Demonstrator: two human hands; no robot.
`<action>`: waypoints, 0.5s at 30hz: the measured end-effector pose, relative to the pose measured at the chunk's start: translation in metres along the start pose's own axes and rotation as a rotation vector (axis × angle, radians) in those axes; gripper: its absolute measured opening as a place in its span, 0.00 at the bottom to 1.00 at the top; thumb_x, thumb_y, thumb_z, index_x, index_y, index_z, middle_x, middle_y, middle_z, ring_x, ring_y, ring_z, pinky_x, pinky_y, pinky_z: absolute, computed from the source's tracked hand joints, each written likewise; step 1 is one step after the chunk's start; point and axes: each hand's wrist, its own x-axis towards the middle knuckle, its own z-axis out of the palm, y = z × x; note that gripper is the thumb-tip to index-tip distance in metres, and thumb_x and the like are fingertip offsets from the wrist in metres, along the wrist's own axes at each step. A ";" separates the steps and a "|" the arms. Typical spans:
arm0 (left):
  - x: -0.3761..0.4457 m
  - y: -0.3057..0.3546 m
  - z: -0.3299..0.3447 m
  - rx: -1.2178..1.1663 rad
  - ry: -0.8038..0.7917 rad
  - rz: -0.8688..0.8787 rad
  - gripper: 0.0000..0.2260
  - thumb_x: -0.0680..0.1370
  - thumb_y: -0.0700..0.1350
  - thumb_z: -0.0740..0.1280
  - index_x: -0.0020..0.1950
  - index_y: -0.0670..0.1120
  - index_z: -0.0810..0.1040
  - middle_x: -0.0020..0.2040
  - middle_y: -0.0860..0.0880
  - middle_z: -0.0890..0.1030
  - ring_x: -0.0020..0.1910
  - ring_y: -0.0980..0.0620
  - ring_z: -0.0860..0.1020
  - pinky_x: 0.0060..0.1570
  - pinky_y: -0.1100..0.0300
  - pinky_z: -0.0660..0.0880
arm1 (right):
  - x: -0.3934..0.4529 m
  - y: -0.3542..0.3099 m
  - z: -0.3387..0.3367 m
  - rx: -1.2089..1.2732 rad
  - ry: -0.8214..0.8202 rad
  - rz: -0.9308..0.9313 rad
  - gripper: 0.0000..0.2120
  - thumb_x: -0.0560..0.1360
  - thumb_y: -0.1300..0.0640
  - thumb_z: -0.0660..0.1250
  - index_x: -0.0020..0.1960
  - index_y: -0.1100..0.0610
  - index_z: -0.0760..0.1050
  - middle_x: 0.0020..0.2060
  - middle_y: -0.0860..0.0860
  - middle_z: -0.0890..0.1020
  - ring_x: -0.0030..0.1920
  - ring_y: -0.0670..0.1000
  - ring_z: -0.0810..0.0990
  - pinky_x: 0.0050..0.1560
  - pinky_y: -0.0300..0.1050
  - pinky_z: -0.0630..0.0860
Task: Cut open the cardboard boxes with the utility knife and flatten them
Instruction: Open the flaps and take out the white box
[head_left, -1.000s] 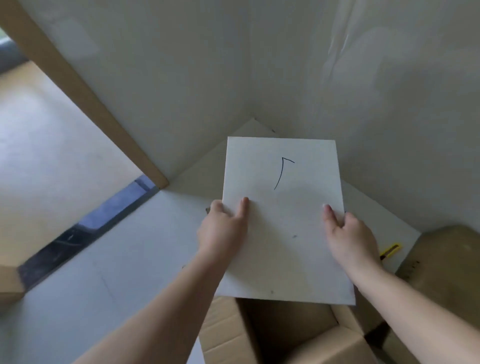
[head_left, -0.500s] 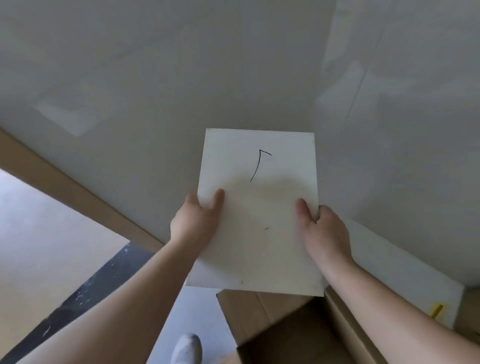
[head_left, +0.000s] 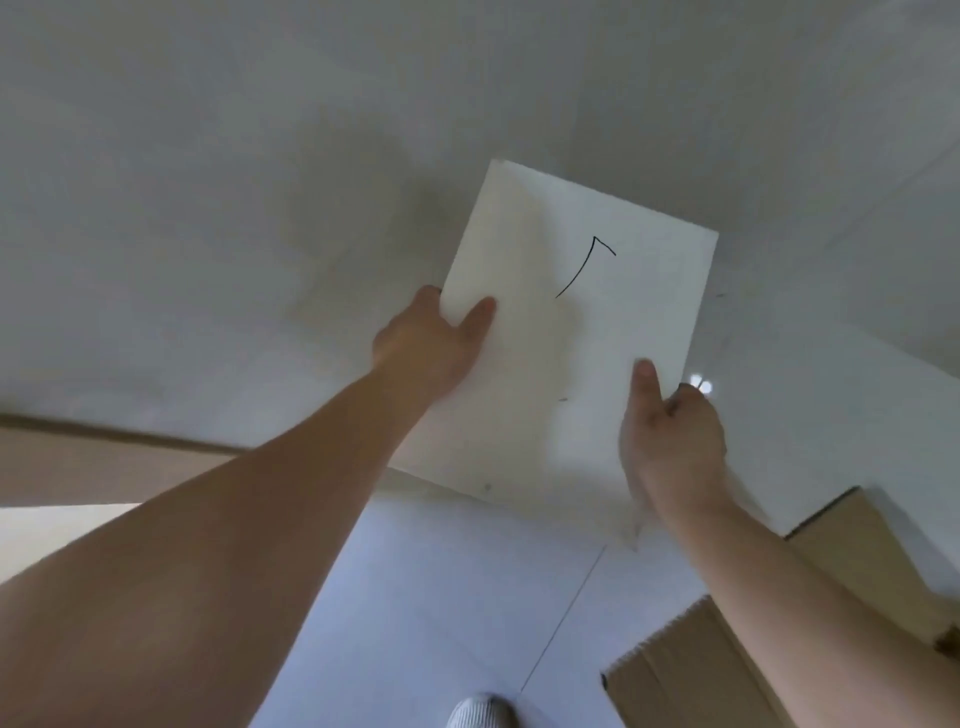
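Ahead of you stands a pale wall (head_left: 260, 182), with a grey tiled floor (head_left: 441, 597) below it. At the near right sit the brown cardboard boxes (head_left: 675, 675), flaps open, well below your arms. You hold a white foam board (head_left: 582, 364) with a black pen mark up against the wall: your left hand (head_left: 431, 343) grasps its left edge, thumb on the face, and your right hand (head_left: 670, 436) grasps its right edge likewise. A shoe toe (head_left: 480, 712) shows at the near edge.

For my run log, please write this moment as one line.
left hand: grips white board left edge | right hand: grips right edge | board: lifted before wall | cardboard box: on floor
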 end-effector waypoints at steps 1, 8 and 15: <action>0.013 -0.009 0.012 0.011 -0.017 -0.001 0.26 0.77 0.65 0.57 0.65 0.46 0.69 0.61 0.44 0.77 0.61 0.41 0.75 0.58 0.54 0.69 | 0.005 0.009 0.016 -0.012 -0.004 0.023 0.27 0.79 0.40 0.54 0.44 0.65 0.71 0.30 0.50 0.71 0.39 0.56 0.71 0.42 0.44 0.63; 0.075 -0.052 0.075 0.070 -0.095 0.023 0.28 0.77 0.65 0.58 0.66 0.45 0.70 0.63 0.44 0.77 0.63 0.43 0.74 0.59 0.55 0.68 | 0.027 0.055 0.095 -0.002 -0.027 0.137 0.25 0.79 0.39 0.54 0.39 0.61 0.67 0.30 0.51 0.71 0.38 0.57 0.73 0.41 0.45 0.65; 0.104 -0.076 0.107 0.072 -0.153 -0.010 0.28 0.77 0.65 0.58 0.65 0.44 0.71 0.63 0.43 0.76 0.62 0.42 0.74 0.59 0.54 0.70 | 0.031 0.073 0.129 0.006 -0.052 0.175 0.24 0.78 0.39 0.55 0.42 0.61 0.68 0.31 0.50 0.71 0.39 0.56 0.72 0.41 0.45 0.63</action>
